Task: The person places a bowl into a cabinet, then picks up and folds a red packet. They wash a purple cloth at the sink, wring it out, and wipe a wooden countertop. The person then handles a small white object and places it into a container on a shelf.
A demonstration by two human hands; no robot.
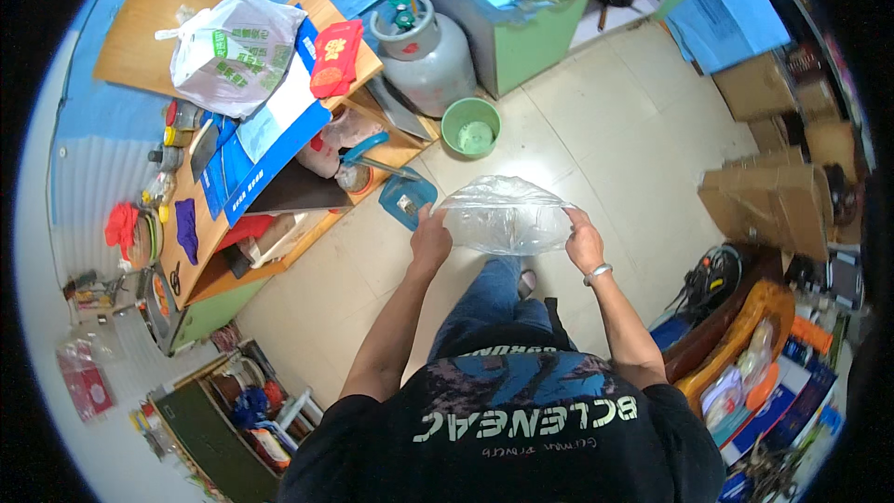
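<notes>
A clear plastic bag (507,224) is stretched out in front of me at about waist height, its upper edge spread between my two hands. My left hand (431,240) is closed on the bag's left edge. Its right edge is pinched in my right hand (584,244), which has a silvery bangle on the wrist. Past the bag, on the tiled floor, stands a round green bucket (471,128). Beside my left hand a blue dustpan (408,200) with a long handle lies close to the wooden cabinet.
A grey gas cylinder (425,56) stands behind the bucket. To the left, a wooden cabinet (186,270) carries a white shopping bag (237,51) and red packets (336,58). Cardboard boxes (768,200) line the right side, near a wooden bench (745,335) with things piled on it.
</notes>
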